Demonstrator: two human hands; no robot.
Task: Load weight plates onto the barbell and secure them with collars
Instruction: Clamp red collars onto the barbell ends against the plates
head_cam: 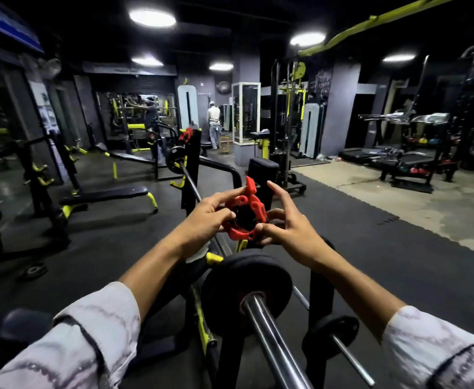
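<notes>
Both hands — left hand (202, 217), right hand (289, 228) — fingers grasping red collar (244, 217) above barbell sleeve (269, 332); black plate (230, 287) already loaded.

Bare sleeve end (269, 338) before plate (230, 284)

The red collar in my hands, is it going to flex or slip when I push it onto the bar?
The red collar looks like moulded plastic with a raised lever, so it is probably stiff and light. Both the left hand and right hand pinch its ribbed rim, so slipping seems unlikely. It should slide along the smooth barbell sleeve easily until clamped.
</notes>
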